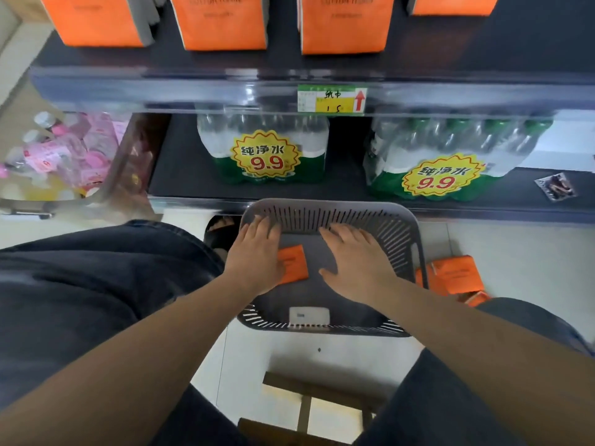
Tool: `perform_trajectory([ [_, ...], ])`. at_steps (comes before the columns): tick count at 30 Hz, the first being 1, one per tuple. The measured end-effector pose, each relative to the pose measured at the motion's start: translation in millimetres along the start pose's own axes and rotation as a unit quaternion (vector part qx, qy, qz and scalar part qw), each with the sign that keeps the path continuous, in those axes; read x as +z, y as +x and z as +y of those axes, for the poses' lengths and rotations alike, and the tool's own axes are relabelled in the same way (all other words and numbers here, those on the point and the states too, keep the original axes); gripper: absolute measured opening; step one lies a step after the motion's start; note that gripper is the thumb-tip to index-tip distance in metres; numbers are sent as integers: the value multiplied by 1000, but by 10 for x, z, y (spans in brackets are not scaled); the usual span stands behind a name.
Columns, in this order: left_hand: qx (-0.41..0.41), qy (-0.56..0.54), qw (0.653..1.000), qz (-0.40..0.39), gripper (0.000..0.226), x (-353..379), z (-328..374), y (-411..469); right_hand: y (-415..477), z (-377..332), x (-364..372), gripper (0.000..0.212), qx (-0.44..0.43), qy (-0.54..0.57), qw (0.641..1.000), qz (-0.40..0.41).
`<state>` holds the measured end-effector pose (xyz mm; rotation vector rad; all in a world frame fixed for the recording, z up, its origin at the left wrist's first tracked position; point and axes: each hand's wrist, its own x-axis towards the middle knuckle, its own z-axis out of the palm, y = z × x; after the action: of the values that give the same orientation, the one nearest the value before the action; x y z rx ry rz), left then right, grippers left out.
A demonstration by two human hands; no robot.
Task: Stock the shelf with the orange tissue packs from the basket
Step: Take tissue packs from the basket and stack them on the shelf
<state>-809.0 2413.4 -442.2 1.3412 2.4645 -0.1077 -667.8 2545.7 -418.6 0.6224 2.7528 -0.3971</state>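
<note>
A grey slotted basket (380, 220) sits on the floor before the shelf. One orange tissue pack (296, 263) lies flat inside it, partly under my left hand (254, 255), whose fingers stretch straight over the pack's left side. My right hand (357, 262) hovers inside the basket to the right of the pack, fingers spread and holding nothing. Several orange packs (222, 24) stand in a row on the upper shelf (193, 64). More orange packs (454, 275) lie on the floor right of the basket.
Two shrink-wrapped water bottle bundles (264, 149) with yellow price stickers stand on the lower shelf. A clear bin of pink items (64, 156) is at the left. A small wooden stool (306, 403) is between my knees. A white label (309, 315) is on the basket's near wall.
</note>
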Motion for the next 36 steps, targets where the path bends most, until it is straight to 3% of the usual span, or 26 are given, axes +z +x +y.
perform_trajectory([
  [5,-7,2,999,-48,80,312,-58,139,53,65,339,74,-3,12,998,-67],
  [15,-15,-6,993,-114,63,821,-101,430,195,165,910,75,-26,34,986,-163],
  [27,-23,-2,981,-191,79,1275,-178,844,318,174,1415,72,-25,79,958,-274],
  [36,-54,23,966,-252,86,1554,-243,1125,398,209,1591,67,-28,147,939,-311],
])
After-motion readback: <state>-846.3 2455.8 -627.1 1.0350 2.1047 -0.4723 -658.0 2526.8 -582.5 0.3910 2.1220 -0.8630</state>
